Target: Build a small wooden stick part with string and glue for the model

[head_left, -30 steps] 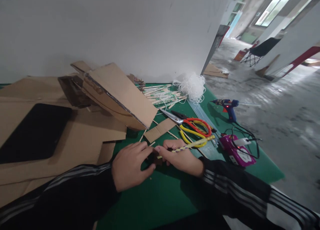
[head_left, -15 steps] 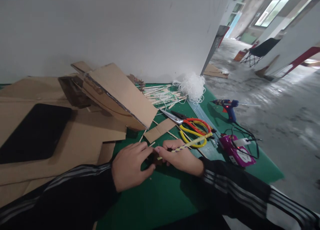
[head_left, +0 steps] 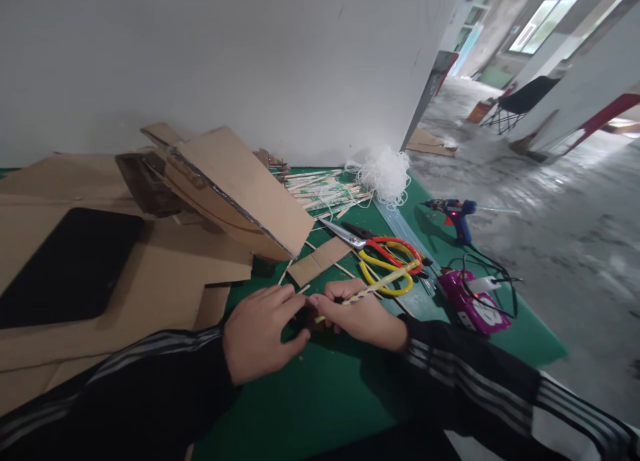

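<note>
My right hand (head_left: 365,317) is closed round a yellow patterned pencil (head_left: 383,283), which slants up to the right with its lower end near a small brown piece (head_left: 315,322) between my hands. My left hand (head_left: 265,331) is curled with its fingertips at that piece, beside a thin pale stick (head_left: 304,289); what its fingers grip is mostly hidden. Just beyond the hands lie a cardboard strip (head_left: 320,261) and scissors (head_left: 385,257) with red and yellow handles on the green table (head_left: 295,414).
A cardboard structure (head_left: 245,187) and a black flat panel (head_left: 75,267) are at the left. Behind lie sticks (head_left: 325,191) and tangled white string (head_left: 384,174). A blue glue gun (head_left: 457,217) and a purple power strip (head_left: 473,301) with a cable stand at the right.
The upper end of the pencil has tipped slightly left and down. Both hands have otherwise stayed almost where they were.
</note>
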Action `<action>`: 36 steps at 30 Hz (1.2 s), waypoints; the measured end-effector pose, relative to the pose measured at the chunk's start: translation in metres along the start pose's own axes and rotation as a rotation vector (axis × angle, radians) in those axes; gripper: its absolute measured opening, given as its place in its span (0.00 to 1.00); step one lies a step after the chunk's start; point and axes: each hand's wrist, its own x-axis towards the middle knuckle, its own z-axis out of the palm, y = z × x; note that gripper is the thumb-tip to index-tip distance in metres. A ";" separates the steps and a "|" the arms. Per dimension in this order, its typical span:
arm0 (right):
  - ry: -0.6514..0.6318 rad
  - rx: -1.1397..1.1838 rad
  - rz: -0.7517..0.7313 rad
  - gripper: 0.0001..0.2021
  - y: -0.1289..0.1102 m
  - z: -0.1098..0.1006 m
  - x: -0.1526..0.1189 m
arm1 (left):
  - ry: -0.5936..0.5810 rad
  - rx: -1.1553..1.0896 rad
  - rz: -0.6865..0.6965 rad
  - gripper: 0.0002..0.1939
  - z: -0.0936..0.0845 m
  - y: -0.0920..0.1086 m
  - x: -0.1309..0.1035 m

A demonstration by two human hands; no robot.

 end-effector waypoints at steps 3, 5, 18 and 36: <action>0.017 0.005 -0.004 0.19 0.001 0.000 0.000 | 0.002 0.002 -0.001 0.08 0.001 -0.001 0.000; -0.002 0.001 -0.008 0.19 0.002 0.000 0.001 | 0.005 -0.001 0.003 0.08 0.002 -0.001 -0.001; -0.001 0.022 -0.011 0.19 0.001 -0.001 0.001 | 0.018 -0.015 0.020 0.07 0.004 -0.003 -0.001; -0.025 -0.007 0.012 0.20 0.003 -0.001 0.001 | 0.017 -0.013 0.029 0.07 0.004 -0.003 -0.002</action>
